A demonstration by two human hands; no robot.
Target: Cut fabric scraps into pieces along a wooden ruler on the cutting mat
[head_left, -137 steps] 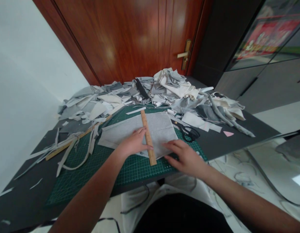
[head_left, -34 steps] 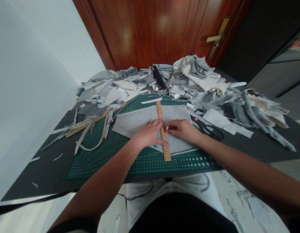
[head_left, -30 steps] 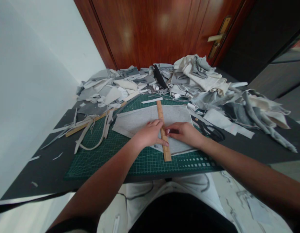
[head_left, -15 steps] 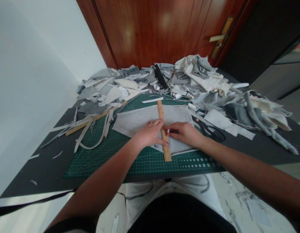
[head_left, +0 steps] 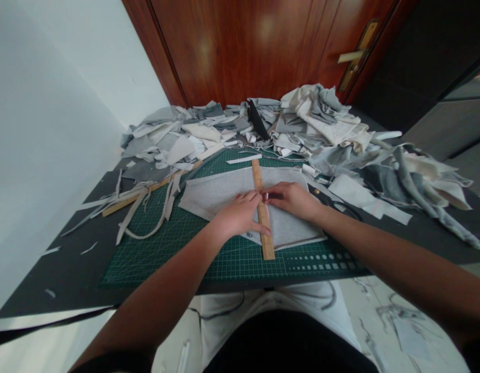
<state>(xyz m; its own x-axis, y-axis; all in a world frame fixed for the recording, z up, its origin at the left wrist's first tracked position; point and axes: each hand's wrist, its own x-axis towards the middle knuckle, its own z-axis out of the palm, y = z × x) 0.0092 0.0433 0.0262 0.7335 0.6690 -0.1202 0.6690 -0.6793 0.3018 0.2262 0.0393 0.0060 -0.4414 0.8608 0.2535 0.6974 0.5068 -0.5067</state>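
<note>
Ruler of straight tan wood (head_left: 263,216) lies across a flat light-grey fabric panel (head_left: 292,228) beneath the left hand (head_left: 237,213), its fingers spread and pressing, while the right hand (head_left: 296,200) pinches a pale-pink chip (head_left: 266,196) at the ruler's right edge, where steady pressure should prevent slipping.

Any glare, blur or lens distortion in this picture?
Head view: soft glare patches on the wooden door; head view: slight softness, so the ruler's fine marks can't be read; head view: dark shadow beneath the right hand; head view: wide-angle stretching towards the corners.
</note>
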